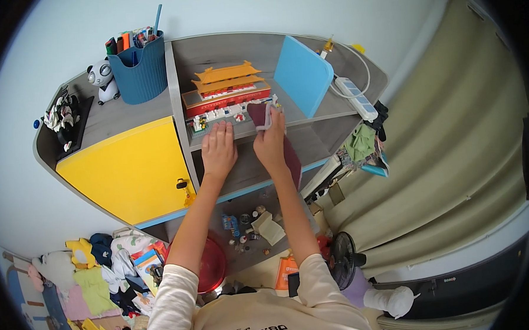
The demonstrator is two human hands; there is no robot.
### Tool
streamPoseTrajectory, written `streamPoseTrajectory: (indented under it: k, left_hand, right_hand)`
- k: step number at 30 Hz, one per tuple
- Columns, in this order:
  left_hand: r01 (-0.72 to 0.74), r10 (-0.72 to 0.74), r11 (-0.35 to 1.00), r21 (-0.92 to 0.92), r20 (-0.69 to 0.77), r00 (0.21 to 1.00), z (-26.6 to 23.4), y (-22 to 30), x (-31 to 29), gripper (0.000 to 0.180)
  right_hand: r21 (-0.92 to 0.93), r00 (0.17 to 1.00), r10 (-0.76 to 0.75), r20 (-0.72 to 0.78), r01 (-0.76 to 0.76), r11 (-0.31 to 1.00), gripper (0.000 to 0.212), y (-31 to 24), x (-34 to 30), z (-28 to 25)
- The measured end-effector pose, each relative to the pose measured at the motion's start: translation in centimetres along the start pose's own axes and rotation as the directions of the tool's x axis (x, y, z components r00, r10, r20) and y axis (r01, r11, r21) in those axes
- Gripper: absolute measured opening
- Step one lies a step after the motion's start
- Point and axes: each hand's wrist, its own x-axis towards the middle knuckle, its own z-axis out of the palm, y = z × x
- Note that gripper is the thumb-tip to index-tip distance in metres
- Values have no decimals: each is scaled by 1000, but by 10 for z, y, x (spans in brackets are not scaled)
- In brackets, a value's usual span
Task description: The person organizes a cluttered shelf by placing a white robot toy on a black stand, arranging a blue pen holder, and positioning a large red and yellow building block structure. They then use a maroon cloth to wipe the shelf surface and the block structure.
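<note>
My right hand (269, 142) grips a maroon cloth (259, 115) with a pale grey edge. Part of the cloth stands up above my fingers and part hangs below the hand, at the front of the middle shelf. My left hand (218, 148) rests at the shelf's front edge with its fingers stretched out and nothing in it. Just behind both hands stands a toy-brick palace model (229, 96) with red walls, yellow-orange tiered roofs and a white row in front. A light blue panel (303, 75) stands upright to the right of the model.
At left are a blue pen holder (139, 73), a panda figure (102, 80) and a yellow cabinet door (129, 171) with a key in it. A white power strip (357, 99) lies at right. Small items, a red basin (213, 264) and a black fan (342, 259) are below.
</note>
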Motion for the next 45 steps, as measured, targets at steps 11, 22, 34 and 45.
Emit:
streamPoseTrajectory:
  k: [11,22,34,45]
  left_hand:
    - [-24,24,1000,3,-21,999,6,-1,-1,53]
    - [-27,29,999,36,-41,999,5,1,-1,49]
    - [-37,38,998,46,-29,999,5,0,-1,48]
    - [-27,29,999,37,-45,999,4,0,-1,48]
  right_hand:
    - [-89,965,-73,252,98,991,41,-14,39,20]
    - [-73,960,-94,263,117,990,46,0,41,21]
    - [-50,965,-51,258,66,997,45,2,40,22]
    - [10,960,-6,278,3,1000,42,2,37,24]
